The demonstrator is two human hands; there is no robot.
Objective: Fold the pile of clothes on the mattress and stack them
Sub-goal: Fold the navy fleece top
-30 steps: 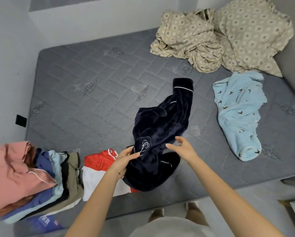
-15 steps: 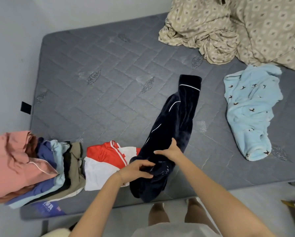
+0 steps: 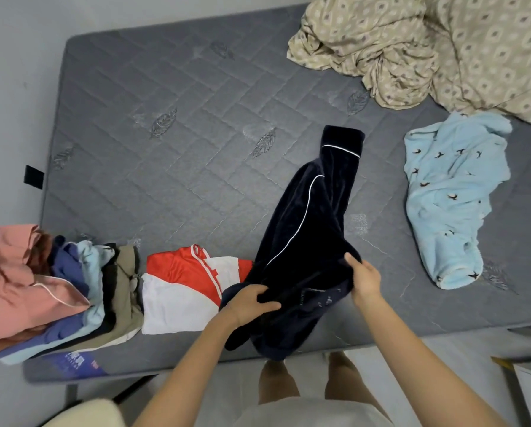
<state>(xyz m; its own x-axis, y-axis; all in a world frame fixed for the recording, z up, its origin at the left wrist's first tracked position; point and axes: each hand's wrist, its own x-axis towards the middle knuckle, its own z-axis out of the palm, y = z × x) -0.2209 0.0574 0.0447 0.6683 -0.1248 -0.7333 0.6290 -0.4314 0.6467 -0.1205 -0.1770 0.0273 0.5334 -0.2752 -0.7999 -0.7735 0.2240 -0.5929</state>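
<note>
Left grip (image 3: pixel 251 300) and right grip (image 3: pixel 364 280) both pinching navy garment (image 3: pixel 304 217), near edge of mattress (image 3: pixel 165 149)

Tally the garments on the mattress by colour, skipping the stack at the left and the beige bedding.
navy garment: 1, gripped by the left hand and the right hand
light blue garment: 1
red-and-white garment: 1
Total: 3
</note>
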